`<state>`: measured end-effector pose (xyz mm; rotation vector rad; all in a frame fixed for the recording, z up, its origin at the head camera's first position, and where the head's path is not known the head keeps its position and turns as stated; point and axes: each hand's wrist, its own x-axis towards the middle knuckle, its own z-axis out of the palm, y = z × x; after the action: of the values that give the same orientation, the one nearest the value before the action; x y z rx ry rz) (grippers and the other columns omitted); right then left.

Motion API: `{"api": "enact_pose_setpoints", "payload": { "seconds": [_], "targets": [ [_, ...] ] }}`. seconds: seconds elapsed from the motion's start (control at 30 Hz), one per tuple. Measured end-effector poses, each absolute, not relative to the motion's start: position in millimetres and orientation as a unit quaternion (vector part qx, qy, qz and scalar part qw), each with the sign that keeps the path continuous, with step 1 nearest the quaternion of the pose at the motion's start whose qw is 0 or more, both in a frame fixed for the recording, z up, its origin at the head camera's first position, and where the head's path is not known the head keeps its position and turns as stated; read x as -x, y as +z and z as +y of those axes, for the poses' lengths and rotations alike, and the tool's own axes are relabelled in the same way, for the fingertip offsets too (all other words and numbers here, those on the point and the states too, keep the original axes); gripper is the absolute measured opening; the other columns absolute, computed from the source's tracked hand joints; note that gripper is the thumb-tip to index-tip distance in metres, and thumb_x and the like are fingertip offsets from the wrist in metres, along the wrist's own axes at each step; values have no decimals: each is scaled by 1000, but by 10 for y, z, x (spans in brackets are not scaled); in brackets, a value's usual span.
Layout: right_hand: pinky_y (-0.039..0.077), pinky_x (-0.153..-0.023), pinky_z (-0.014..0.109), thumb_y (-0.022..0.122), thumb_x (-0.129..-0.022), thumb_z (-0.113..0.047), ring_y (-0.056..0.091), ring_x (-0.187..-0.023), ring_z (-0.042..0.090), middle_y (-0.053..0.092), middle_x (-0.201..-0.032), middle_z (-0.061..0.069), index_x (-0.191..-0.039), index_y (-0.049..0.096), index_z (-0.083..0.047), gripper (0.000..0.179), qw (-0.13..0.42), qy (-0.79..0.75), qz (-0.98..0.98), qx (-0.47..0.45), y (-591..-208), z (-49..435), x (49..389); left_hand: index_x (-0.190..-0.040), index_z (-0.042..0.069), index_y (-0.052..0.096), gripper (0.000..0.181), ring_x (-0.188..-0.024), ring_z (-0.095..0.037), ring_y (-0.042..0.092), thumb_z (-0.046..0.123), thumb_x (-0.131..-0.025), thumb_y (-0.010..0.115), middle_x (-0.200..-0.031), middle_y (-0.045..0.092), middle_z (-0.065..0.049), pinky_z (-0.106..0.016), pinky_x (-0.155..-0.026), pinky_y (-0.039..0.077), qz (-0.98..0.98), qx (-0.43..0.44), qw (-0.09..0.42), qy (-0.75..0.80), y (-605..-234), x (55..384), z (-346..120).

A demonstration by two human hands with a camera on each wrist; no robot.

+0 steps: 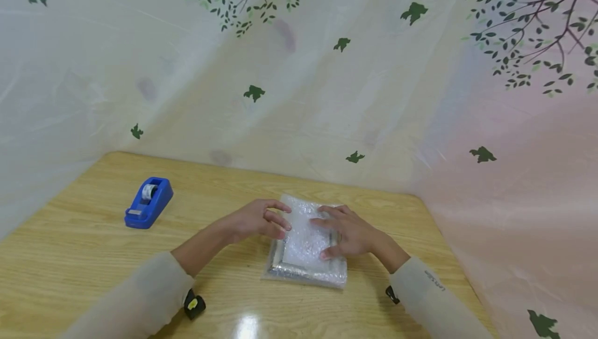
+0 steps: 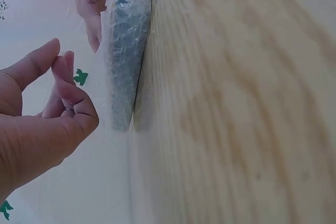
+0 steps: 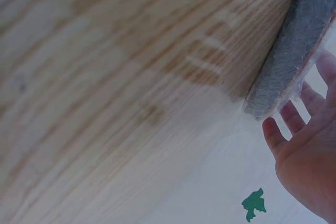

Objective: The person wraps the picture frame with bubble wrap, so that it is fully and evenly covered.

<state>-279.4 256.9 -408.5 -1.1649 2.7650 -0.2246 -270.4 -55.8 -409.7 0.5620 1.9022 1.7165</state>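
Observation:
A flat, rectangular packet in clear bubble wrap (image 1: 306, 245) lies on the wooden table; a silvery border like a picture frame's shows through near its front edge. Over its left edge hovers my left hand (image 1: 259, 219), fingers loosely bent. In the left wrist view that hand (image 2: 47, 108) has its thumb close to a fingertip, with nothing visible between them, apart from the packet (image 2: 126, 51). My right hand (image 1: 348, 231) spreads its fingers over the packet's right side. The right wrist view has its fingertips at the wrap's upper edge (image 3: 286, 61); exact contact is unclear.
A blue tape dispenser (image 1: 148, 203) with a roll in it stands on the table (image 1: 224, 183) at the left. Behind and beside the table hangs a pale sheet (image 1: 299, 121) printed with leaves and birds. Small black devices (image 1: 193, 305) sit at both wrists.

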Motion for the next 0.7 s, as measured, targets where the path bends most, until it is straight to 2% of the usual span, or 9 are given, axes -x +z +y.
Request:
{"api": "enact_pose_setpoints", "payload": {
  "seconds": [0.13,0.27,0.47,0.7],
  "targets": [
    [31,-111,68,69,-87,-66,33,-142,42,33,-163,14,-154,48,-24,82,68,-75,918,384,-4079,2561,2792,-144,-1,49,60,-101,-29,71,16,-93,76,-113,74,-15,-42,-92,56,709,-199,257,626,-4097,2700,-509],
    [32,-111,66,70,-86,-64,33,-142,42,34,-163,14,-153,49,-23,81,66,-76,918,384,-4073,2559,2791,-139,1,54,50,-90,-24,72,24,-97,71,-108,76,-10,-36,-81,56,722,-182,248,619,-4103,2707,-452],
    [33,-110,66,69,-87,-64,35,-141,41,35,-163,14,-153,50,-23,81,62,-76,916,388,-4069,2559,2791,-132,0,58,44,-73,-18,72,18,-94,74,-99,77,-11,-28,-67,53,726,-161,235,626,-4117,2704,-359],
    [32,-110,68,69,-87,-63,34,-142,42,34,-163,15,-154,49,-23,80,65,-84,915,390,-4061,2557,2781,-133,-2,55,51,-71,-18,72,13,-90,78,-93,77,-8,-27,-62,52,718,-173,234,632,-4111,2688,-281]
  ]
}}
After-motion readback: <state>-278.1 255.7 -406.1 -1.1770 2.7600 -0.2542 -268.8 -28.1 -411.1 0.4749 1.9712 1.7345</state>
